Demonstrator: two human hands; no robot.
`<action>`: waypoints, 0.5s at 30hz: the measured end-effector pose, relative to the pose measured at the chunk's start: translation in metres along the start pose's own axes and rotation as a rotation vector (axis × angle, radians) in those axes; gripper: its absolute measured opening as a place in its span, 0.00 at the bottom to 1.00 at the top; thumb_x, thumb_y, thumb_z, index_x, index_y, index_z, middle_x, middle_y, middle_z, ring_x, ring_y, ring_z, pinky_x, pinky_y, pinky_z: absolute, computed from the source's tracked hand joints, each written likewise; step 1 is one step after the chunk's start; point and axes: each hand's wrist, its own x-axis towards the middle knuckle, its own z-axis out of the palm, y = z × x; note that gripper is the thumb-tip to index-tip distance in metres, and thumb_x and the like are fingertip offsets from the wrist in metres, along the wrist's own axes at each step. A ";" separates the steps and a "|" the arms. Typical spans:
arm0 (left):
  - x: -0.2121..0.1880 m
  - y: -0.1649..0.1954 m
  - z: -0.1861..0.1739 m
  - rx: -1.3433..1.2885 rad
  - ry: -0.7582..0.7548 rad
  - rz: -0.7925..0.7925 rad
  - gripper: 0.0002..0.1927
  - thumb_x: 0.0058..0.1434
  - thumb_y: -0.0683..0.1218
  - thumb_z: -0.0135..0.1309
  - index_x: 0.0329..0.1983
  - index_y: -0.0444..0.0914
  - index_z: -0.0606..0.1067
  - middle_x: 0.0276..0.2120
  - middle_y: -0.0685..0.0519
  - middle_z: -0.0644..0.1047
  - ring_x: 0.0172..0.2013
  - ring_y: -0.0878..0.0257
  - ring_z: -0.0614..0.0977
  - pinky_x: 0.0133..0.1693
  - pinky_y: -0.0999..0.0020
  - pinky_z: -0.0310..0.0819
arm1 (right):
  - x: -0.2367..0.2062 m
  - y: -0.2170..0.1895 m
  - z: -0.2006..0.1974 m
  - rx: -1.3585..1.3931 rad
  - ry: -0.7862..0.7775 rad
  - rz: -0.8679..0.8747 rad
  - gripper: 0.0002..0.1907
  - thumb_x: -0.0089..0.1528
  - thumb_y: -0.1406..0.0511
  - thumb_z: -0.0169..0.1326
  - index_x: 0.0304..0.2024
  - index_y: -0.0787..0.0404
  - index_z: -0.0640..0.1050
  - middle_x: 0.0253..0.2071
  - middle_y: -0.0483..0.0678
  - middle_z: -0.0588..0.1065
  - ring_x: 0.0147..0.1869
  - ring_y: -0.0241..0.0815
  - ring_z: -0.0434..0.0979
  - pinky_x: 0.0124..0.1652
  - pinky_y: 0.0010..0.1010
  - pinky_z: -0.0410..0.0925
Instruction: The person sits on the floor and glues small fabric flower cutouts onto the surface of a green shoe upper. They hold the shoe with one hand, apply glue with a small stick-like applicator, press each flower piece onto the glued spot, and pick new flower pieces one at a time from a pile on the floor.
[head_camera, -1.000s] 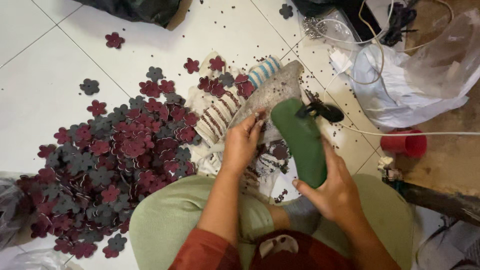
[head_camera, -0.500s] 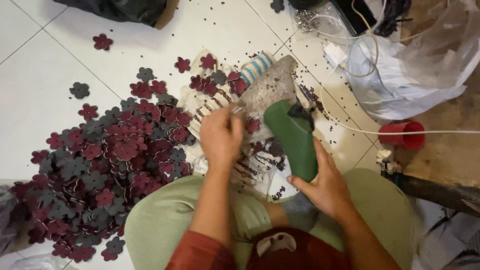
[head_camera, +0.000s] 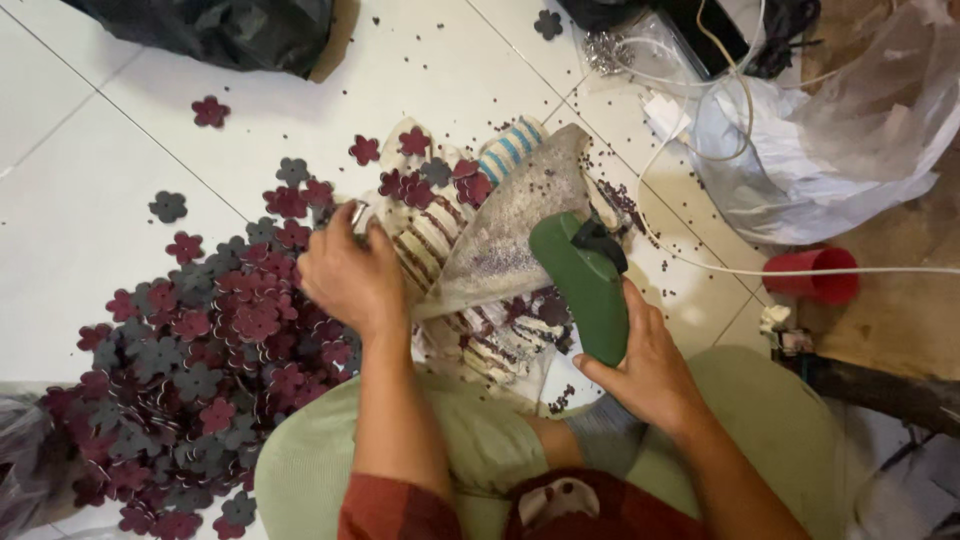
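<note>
Right hand (head_camera: 650, 375) is wrapping closed around the lower end of a green handheld tool (head_camera: 585, 285), which is tilting up over a clear plastic bag (head_camera: 510, 235) on the striped cloth (head_camera: 440, 240). Left hand (head_camera: 345, 275) is curling at the edge of the pile of maroon and grey flower cutouts (head_camera: 190, 370), fingertips pinching something small I cannot make out. Red cup (head_camera: 812, 275) is sitting well off to the right.

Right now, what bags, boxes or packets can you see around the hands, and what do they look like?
Black plastic bag: top left on the white tiles, dark, crumpled.
Clear plastic bag: top right, big, see-through, wrinkled, white things inside.
Cloudy plastic bag: middle, just above the green tool in the right hand, speckled inside.
No labels, signs or screens show.
</note>
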 end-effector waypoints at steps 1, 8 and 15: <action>0.005 0.003 0.007 0.007 -0.041 0.008 0.13 0.60 0.50 0.64 0.48 0.48 0.84 0.36 0.53 0.81 0.37 0.55 0.76 0.43 0.55 0.65 | 0.001 0.000 0.000 0.005 -0.002 0.007 0.60 0.48 0.51 0.67 0.74 0.61 0.49 0.62 0.67 0.63 0.66 0.64 0.66 0.61 0.47 0.62; 0.003 0.025 0.035 0.016 -0.101 0.144 0.17 0.56 0.50 0.64 0.50 0.50 0.83 0.39 0.53 0.81 0.40 0.53 0.77 0.44 0.55 0.66 | 0.000 0.002 0.005 -0.008 -0.013 0.024 0.61 0.48 0.50 0.67 0.74 0.62 0.49 0.62 0.66 0.63 0.66 0.64 0.66 0.62 0.47 0.61; 0.015 0.026 0.034 0.034 -0.047 0.310 0.19 0.55 0.48 0.66 0.51 0.48 0.82 0.38 0.54 0.80 0.42 0.53 0.77 0.44 0.55 0.67 | 0.002 0.003 0.008 -0.019 -0.006 0.021 0.62 0.47 0.50 0.67 0.74 0.62 0.49 0.62 0.66 0.64 0.65 0.65 0.66 0.61 0.48 0.61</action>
